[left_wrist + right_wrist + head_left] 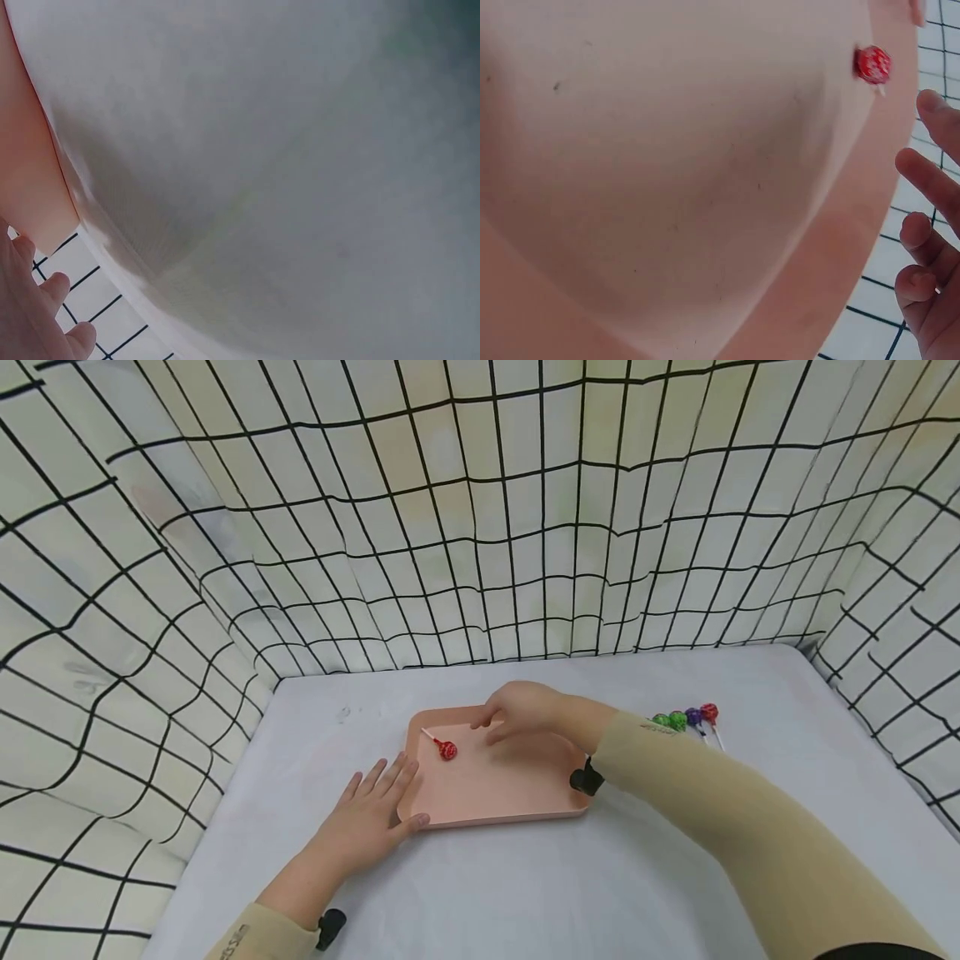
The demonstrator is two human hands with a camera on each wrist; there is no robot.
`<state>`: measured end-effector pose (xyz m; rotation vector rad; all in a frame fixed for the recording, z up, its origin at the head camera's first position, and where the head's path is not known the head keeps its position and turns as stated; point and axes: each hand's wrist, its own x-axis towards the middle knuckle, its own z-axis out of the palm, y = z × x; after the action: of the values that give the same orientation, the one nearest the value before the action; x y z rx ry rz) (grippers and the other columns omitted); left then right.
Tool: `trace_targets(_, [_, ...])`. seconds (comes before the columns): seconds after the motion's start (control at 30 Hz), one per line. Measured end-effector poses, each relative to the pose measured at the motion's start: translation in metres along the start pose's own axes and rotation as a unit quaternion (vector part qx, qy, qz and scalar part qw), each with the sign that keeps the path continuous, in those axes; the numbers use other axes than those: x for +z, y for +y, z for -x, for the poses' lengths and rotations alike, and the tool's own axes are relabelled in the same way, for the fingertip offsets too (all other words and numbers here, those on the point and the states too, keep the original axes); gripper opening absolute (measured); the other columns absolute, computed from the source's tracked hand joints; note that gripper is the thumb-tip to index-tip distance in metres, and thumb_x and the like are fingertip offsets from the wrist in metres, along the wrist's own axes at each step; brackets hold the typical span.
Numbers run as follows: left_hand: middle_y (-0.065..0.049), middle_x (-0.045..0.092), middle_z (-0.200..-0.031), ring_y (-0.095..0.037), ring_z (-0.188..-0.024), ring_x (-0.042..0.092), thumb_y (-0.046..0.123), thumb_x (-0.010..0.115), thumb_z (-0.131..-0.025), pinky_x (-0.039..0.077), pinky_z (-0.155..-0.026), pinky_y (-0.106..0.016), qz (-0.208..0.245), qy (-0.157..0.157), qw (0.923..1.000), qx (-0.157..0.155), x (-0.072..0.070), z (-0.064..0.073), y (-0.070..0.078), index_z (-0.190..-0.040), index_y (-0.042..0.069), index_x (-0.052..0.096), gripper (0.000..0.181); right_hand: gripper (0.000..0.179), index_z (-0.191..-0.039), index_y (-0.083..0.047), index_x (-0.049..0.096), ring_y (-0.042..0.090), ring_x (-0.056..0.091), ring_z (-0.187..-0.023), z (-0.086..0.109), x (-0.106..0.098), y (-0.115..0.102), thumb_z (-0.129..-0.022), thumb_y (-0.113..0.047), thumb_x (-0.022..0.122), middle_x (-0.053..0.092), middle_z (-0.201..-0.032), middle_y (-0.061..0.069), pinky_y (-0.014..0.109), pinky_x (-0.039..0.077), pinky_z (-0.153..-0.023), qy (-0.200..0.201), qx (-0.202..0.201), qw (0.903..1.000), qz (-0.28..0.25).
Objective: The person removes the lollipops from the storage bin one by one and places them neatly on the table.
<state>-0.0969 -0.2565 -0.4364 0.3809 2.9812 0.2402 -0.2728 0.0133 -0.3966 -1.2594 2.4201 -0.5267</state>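
A red-wrapped lollipop (447, 750) lies near the left end of a shallow pink tray (487, 793), its white stick angled toward the back left corner. My left hand (367, 822), fingers straight and spread, rests at the tray's left edge with the thumb by the front corner. Over the back part of the tray is my right hand (525, 714), palm down with loosely bent fingers. The right wrist view shows nothing between those fingers (922, 169), and the red lollipop (874, 65) lies on the tray beyond them.
Several lollipops in green, purple (693, 717) and red (708, 712) lie to the right of the tray, partly hidden behind my right sleeve (697, 785). White cloth covers the table (480, 893). Walls with a black grid (525, 527) stand around the back and sides.
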Motion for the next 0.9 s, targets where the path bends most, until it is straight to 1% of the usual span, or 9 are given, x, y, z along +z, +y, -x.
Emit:
trace_targets(0.13, [-0.006, 0.017, -0.165, -0.037, -0.149, 0.017, 0.071, 0.044, -0.093, 0.012, -0.118, -0.061, -0.003, -0.001, 1.0, 0.002, 0.0, -0.001, 0.0, -0.159, 0.017, 0.026, 0.087, 0.034, -0.123, -0.023, 0.072, 0.011, 0.063, -0.107, -0.009, 0.006, -0.005, -0.091, -0.033, 0.073, 0.072, -0.114, -0.005, 0.031, 0.048, -0.096, -0.001, -0.017, 0.9989, 0.043])
trace_targets(0.33, [-0.006, 0.017, -0.165, -0.037, -0.15, 0.017, 0.068, 0.047, -0.094, 0.011, -0.118, -0.062, -0.008, 0.0, 1.0, 0.0, 0.002, -0.001, 0.0, -0.159, 0.018, 0.026, 0.085, 0.036, -0.127, -0.027, 0.07, 0.01, 0.062, -0.105, -0.023, 0.013, -0.011, -0.093, -0.036, 0.071, 0.071, -0.114, -0.007, 0.03, 0.049, -0.092, -0.016, -0.015, 0.9953, 0.095])
trace_targets(0.4, [-0.005, 0.016, -0.165, -0.036, -0.15, 0.016, 0.069, 0.047, -0.093, 0.011, -0.118, -0.061, -0.01, -0.001, 1.0, 0.0, 0.002, -0.001, -0.001, -0.159, 0.019, 0.026, 0.085, 0.035, -0.127, -0.028, 0.07, 0.011, 0.062, -0.105, -0.026, 0.014, -0.013, -0.093, -0.036, 0.07, 0.07, -0.114, -0.008, 0.03, 0.049, -0.092, -0.021, -0.012, 0.9946, 0.101])
trace_targets(0.5, [-0.004, 0.016, -0.165, -0.036, -0.15, 0.016, 0.072, 0.042, -0.092, 0.012, -0.118, -0.061, -0.01, 0.001, 0.9999, 0.001, 0.003, -0.001, -0.001, -0.159, 0.019, 0.025, 0.087, 0.034, -0.126, -0.029, 0.07, 0.011, 0.062, -0.106, -0.031, 0.015, -0.016, -0.093, -0.035, 0.07, 0.07, -0.114, -0.01, 0.03, 0.049, -0.092, -0.024, -0.008, 0.9948, 0.099])
trace_targets(0.63, [-0.004, 0.016, -0.165, -0.036, -0.15, 0.016, 0.076, 0.038, -0.092, 0.011, -0.118, -0.061, -0.009, 0.002, 1.0, 0.001, 0.003, -0.001, -0.002, -0.159, 0.019, 0.025, 0.089, 0.031, -0.124, -0.032, 0.071, 0.007, 0.062, -0.097, -0.038, 0.019, -0.018, -0.093, -0.034, 0.07, 0.07, -0.108, -0.013, 0.027, 0.05, -0.086, -0.033, -0.02, 0.9936, 0.106])
trace_targets(0.73, [-0.004, 0.015, -0.166, -0.036, -0.15, 0.016, 0.075, 0.039, -0.092, 0.012, -0.118, -0.061, -0.008, 0.0, 1.0, 0.002, 0.003, -0.001, -0.002, -0.159, 0.019, 0.025, 0.088, 0.031, -0.124, -0.033, 0.071, 0.005, 0.061, -0.093, -0.043, 0.024, -0.02, -0.093, -0.035, 0.07, 0.07, -0.105, -0.013, 0.025, 0.051, -0.081, -0.037, -0.033, 0.9915, 0.12])
trace_targets(0.83, [-0.004, 0.016, -0.165, -0.037, -0.15, 0.016, 0.074, 0.04, -0.092, 0.012, -0.118, -0.061, -0.008, 0.001, 1.0, 0.002, 0.003, -0.001, -0.002, -0.159, 0.019, 0.025, 0.088, 0.031, -0.125, -0.033, 0.071, 0.004, 0.06, -0.093, -0.047, 0.028, -0.023, -0.093, -0.036, 0.069, 0.069, -0.106, -0.013, 0.025, 0.051, -0.081, -0.033, -0.028, 0.9899, 0.135])
trace_targets(0.9, [-0.004, 0.016, -0.166, -0.037, -0.15, 0.016, 0.075, 0.04, -0.092, 0.013, -0.118, -0.061, -0.009, 0.001, 1.0, 0.001, 0.003, 0.0, -0.002, -0.159, 0.019, 0.025, 0.088, 0.032, -0.125, -0.033, 0.07, 0.004, 0.06, -0.095, -0.049, 0.03, -0.025, -0.094, -0.035, 0.069, 0.07, -0.107, -0.014, 0.025, 0.051, -0.083, -0.03, -0.021, 0.9894, 0.14])
